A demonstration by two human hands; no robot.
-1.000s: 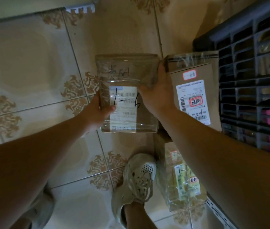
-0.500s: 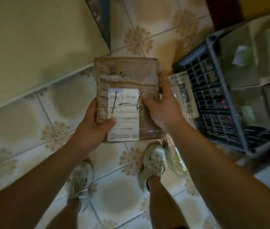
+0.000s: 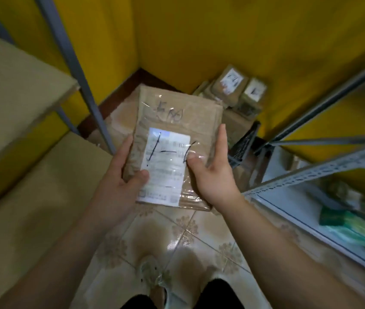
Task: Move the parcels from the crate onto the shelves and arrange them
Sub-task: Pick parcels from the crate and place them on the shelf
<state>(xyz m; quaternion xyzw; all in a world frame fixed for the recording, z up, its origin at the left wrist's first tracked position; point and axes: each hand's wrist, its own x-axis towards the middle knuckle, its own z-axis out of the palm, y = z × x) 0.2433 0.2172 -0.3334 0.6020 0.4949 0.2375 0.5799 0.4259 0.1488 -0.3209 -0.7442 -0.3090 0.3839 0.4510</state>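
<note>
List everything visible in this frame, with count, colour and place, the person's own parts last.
brown paper parcel with white label: one, brown, centre, held in both hands
brown labelled parcels: at least two, brown, stacked in the far corner
dark slatted crate: one, dark, partly hidden right of the held parcel
beige shelf boards: two, beige, left
grey metal uprights: two, grey, left
grey perforated metal rack: one, grey-white, right
green packets: blurred, count unclear, on the right rack
yellow wall: behind
patterned beige floor tiles: below
pale shoe: one, bottom centre
left hand: grips parcel's left edge
right hand: grips parcel's right edge
</note>
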